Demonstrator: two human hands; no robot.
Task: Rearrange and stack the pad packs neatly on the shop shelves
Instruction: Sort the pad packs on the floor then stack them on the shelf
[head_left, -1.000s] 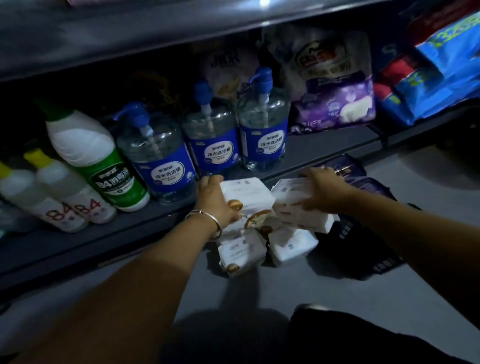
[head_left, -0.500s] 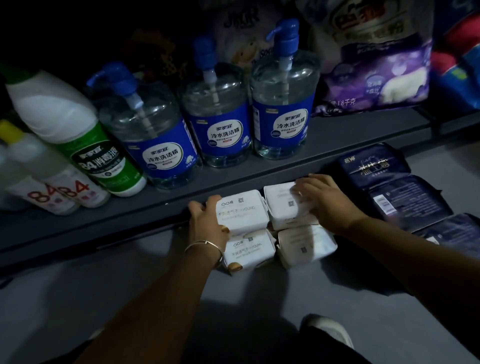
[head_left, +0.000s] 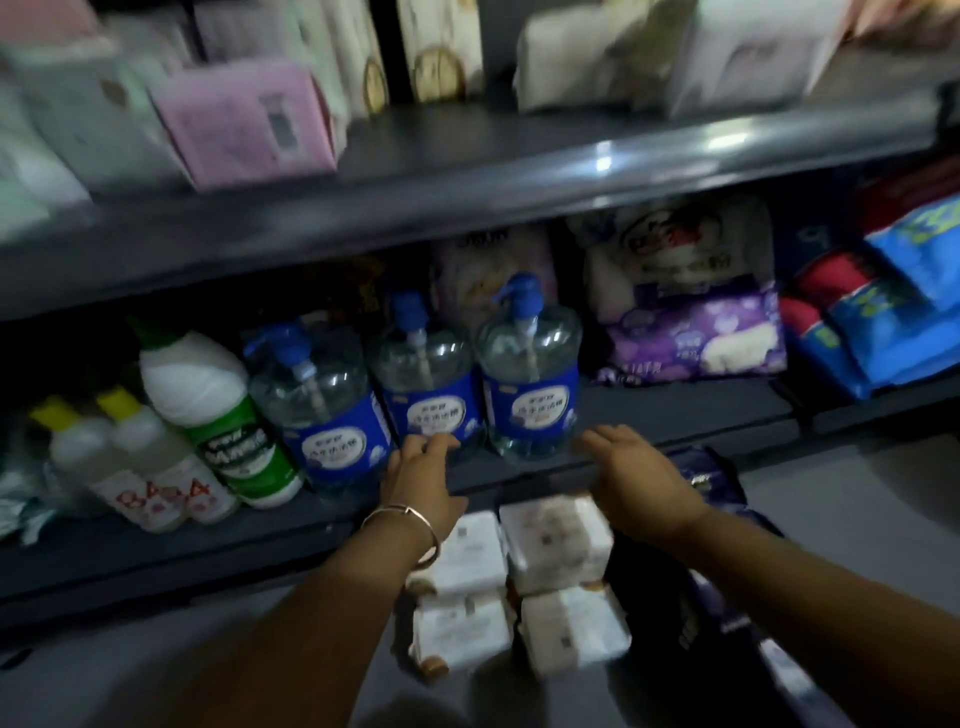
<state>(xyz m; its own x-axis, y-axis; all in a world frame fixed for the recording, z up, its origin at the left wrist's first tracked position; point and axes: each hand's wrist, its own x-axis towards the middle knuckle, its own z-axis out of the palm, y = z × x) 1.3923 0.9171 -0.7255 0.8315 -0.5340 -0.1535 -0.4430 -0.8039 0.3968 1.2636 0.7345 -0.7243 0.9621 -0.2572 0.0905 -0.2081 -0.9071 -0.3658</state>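
Hands first: the left hand (head_left: 423, 480), with a thin metal bangle (head_left: 402, 519) at the wrist, and the right hand (head_left: 636, 480) both hover with fingers extended and loose, neither one holding anything. Directly beneath and between the wrists lie four white pad packs (head_left: 519, 587), set two by two on the grey floor (head_left: 857, 514), touching one another; they are off the shelves. Dark navy packs (head_left: 709, 478) lie just beyond the right hand's outer side, partly under its forearm.

Risk, as a judgement: just past the fingertips stand three clear pump bottles (head_left: 428, 379) near the front edge of the lower shelf (head_left: 675, 410). A careless reach forward could knock one over or off. The white packs look soft and slippery in film wrap; lifting several at once may let one slide out or skew the stack. The picture is motion-blurred, so fine contact cannot be confirmed.

Materials: the packs are pillow-like rectangular blocks, glossy wrap, rounded corners. The bottles are rigid transparent plastic, domed, with blue labels and pumps. Left of the left hand stand opaque white bleach bottles (head_left: 200, 405). The upper shelf (head_left: 519, 171) is smooth grey metal, carrying pale and pink packs (head_left: 249, 124).
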